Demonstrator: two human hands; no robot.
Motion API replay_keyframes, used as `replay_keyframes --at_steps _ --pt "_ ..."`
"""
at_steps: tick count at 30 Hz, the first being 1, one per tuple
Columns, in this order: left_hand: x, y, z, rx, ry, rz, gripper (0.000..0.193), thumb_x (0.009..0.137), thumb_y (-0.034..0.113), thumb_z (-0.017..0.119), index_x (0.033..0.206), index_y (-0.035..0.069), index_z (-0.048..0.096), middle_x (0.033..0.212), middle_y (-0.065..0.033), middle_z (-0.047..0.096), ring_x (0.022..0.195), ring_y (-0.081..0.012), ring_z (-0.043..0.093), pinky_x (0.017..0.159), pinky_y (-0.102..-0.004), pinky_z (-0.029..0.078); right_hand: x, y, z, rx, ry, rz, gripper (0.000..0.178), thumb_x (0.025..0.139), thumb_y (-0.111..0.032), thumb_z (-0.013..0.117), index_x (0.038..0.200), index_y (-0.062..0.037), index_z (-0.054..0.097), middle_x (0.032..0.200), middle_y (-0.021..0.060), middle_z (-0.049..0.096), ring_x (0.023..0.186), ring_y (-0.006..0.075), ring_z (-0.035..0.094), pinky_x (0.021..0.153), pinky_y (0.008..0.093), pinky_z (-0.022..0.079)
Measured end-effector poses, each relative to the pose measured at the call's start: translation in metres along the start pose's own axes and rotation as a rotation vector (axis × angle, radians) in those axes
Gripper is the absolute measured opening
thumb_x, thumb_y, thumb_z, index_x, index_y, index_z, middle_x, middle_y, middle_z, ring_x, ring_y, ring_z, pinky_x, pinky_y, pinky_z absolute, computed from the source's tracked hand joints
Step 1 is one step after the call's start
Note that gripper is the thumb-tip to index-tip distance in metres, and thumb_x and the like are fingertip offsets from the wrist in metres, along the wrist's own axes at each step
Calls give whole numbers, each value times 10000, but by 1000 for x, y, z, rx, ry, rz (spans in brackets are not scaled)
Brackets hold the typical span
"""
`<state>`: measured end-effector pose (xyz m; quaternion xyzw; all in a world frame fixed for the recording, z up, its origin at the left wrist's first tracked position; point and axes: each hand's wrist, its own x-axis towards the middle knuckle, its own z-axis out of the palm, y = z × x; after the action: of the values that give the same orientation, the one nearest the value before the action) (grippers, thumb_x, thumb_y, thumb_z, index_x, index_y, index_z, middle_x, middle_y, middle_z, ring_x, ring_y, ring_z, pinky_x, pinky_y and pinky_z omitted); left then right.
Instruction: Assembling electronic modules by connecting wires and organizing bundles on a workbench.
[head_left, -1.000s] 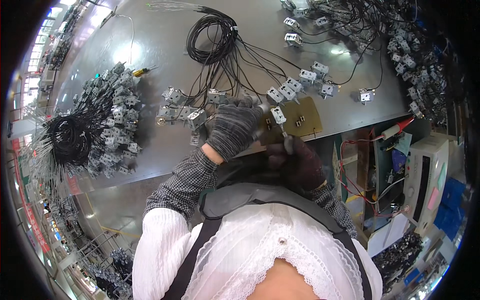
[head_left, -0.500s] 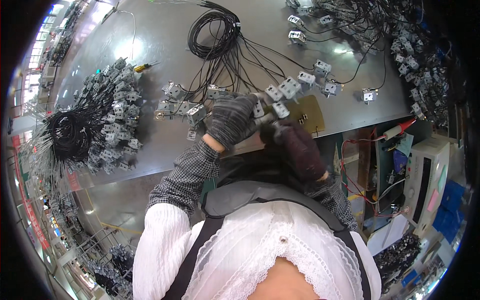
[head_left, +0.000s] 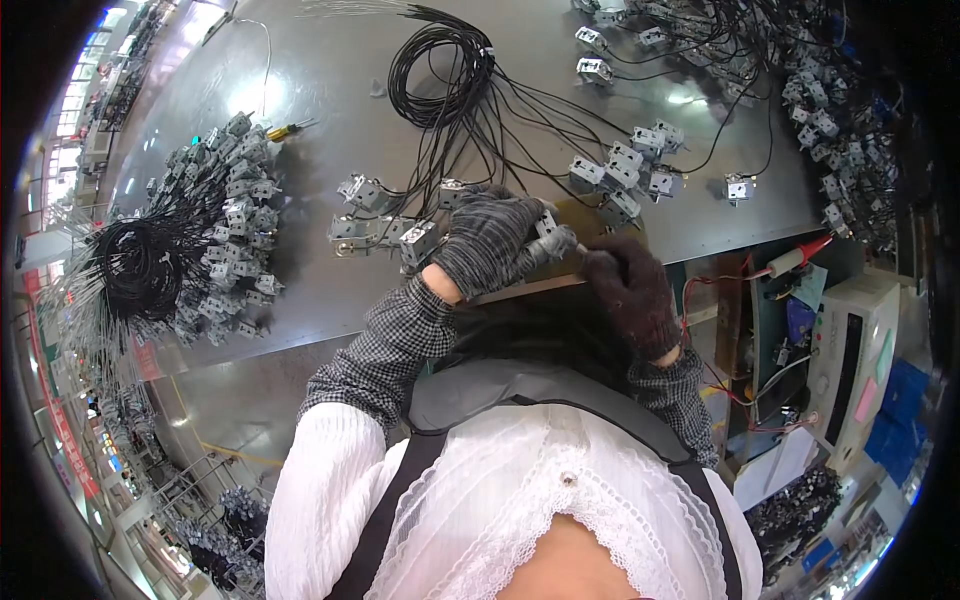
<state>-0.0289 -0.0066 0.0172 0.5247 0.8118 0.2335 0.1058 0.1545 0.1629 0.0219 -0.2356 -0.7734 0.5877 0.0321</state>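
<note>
From the head view I operate on one metal housing (head_left: 545, 224), located at the near side of the counter (head_left: 330, 95), just left of the olive board (head_left: 582, 222).

Left hand (head_left: 492, 242), grey glove: the fingers are curled and pinch the metal housing, with the thumb on its near side. Right hand (head_left: 630, 290), maroon glove: it stands just right of the left hand, beyond the counter's near edge. Its fingers are bent in toward the palm; I cannot tell whether they pinch something slim or only press on each other.

Surrounding parts: the cable coil (head_left: 476, 72) lies on the far side, its black leads fanning toward the hands. One housing group (head_left: 365, 212) lies left of the left hand; another housing group (head_left: 622, 165) lies right and farther off. A larger cable bundle (head_left: 240, 220) occupies the left.

Step in hand, as I judge it: two-handed work on a single unit, left hand as holder, right hand as worker. The next move appears to call for a steady left pinch, the metal housing's worked face turned toward the right hand, and slack in its lead.
</note>
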Motion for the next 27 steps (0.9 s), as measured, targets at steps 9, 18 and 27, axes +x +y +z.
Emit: replay_keyframes --at_steps 9,18,27 --pt "7 5 -3 -50 -44 -71 485 963 575 682 1083 119 796 835 -124 766 827 -333 744 794 -488 562 -10 17 39 -251 188 -442 315 994 -196 736 1254 -30 677 942 95 722 816 173 681 747 344 564" --pt "3 8 -3 5 41 69 433 910 460 796 1157 105 774 886 -109 772 832 -316 735 888 -469 520 -26 32 52 143 62 -9 287 1041 -235 688 1214 -18 616 920 44 668 812 127 629 686 301 523" --pt "3 10 13 81 129 1 570 841 602 796 1077 82 799 845 -117 773 845 -321 726 782 -490 533 -21 34 48 76 109 -220 339 1020 -264 706 1209 -1 604 970 67 683 747 112 607 650 298 516"
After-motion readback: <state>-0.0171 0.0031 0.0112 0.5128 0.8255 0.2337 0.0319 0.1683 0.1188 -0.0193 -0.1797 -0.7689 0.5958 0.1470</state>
